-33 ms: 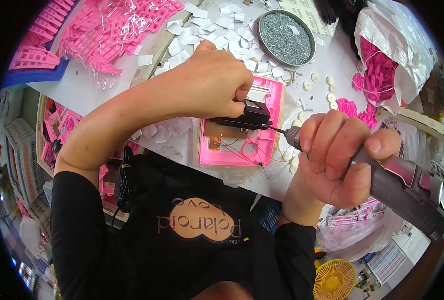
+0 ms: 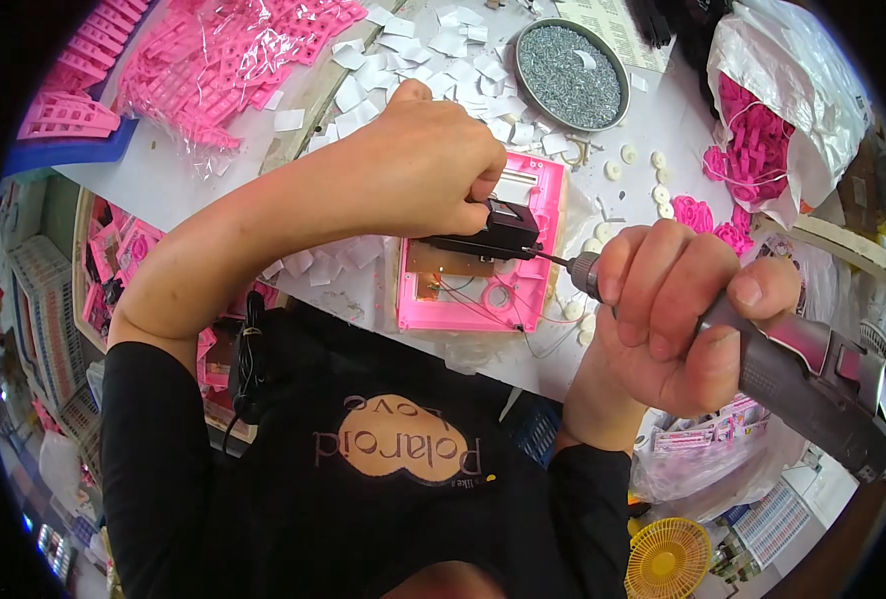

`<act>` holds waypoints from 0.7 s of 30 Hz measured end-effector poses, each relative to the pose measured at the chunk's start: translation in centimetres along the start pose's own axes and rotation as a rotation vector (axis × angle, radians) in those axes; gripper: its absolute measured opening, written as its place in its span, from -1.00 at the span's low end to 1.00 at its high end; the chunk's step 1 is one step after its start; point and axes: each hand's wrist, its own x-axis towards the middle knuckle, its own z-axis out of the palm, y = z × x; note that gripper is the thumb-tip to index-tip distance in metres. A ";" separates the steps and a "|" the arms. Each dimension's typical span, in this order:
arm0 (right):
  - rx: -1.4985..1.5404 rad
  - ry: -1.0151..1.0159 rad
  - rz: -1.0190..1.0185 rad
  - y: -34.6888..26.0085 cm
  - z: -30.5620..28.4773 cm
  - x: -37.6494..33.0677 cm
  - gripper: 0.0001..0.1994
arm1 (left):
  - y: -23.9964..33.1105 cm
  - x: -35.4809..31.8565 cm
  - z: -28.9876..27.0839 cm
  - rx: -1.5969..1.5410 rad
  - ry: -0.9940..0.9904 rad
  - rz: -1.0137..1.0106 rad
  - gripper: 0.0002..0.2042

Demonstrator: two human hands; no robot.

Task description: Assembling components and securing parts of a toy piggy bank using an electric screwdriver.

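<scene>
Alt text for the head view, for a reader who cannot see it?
A person's right hand drives a grey electric screwdriver into a small black part that the left hand steadies on an open pink plastic casing, among white paper squares and a round tray of screws.

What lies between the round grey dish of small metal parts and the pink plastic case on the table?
In the head view, loose white paper squares lie scattered between the round dish and the pink case; the left hand covers their near side.

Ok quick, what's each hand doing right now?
Left hand: closed, pinning a black part onto the pink housing.
Right hand: closed around a grey electric screwdriver, bit at the black part.
</scene>
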 end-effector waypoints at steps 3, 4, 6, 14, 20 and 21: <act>-0.009 0.005 0.001 0.0 0.1 -0.1 -0.72 | 0.2 0.1 0.1 0.023 -0.047 -0.032 -0.85; -0.006 0.003 0.000 -0.1 0.0 -0.1 -0.72 | 0.0 -0.1 0.6 0.032 0.112 0.070 -0.81; -0.002 -0.002 -0.007 -0.1 0.0 -0.1 -0.71 | -1.3 -1.4 2.1 0.050 0.437 0.263 -0.72; -0.019 -0.003 -0.033 1.2 0.1 0.1 -0.72 | -0.8 -6.7 6.3 0.234 0.589 0.176 -0.50; -0.011 0.051 -0.043 3.5 1.2 0.4 -0.70 | -2.5 -5.7 7.1 0.188 0.556 0.230 -0.41; 0.022 0.086 -0.053 3.9 1.4 0.3 -0.67 | -2.6 -5.7 7.1 0.170 0.548 0.232 -0.42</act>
